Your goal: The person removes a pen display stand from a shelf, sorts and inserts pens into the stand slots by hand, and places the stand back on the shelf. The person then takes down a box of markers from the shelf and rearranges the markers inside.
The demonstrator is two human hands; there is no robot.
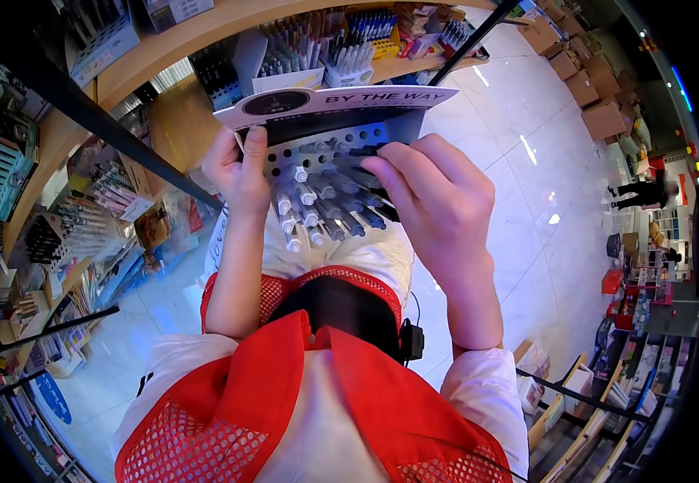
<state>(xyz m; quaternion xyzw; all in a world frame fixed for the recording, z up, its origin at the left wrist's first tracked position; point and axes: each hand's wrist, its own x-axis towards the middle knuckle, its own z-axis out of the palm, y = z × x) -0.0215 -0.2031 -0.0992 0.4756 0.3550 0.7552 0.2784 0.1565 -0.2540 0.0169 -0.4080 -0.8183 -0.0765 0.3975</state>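
Observation:
A pen display box (397,98) with "BY THE WAY" on its raised back panel is held up in front of my body. My left hand (241,173) grips its left side, the thumb up against the panel. Several white and grey pens (309,197) stand in the holes on the left and middle, with darker pens (365,189) towards the right. My right hand (434,197) is at the box's right side, thumb and forefinger pinched on a dark pen (367,150). Empty holes show along the back rows. The lower part of the box is hidden behind the pens.
Wooden shelves (196,32) with pen boxes curve along the back and left. More shelving (579,410) stands at the lower right. Cardboard boxes (603,119) are stacked at the upper right, and a person in dark clothes (645,191) is far off at the right.

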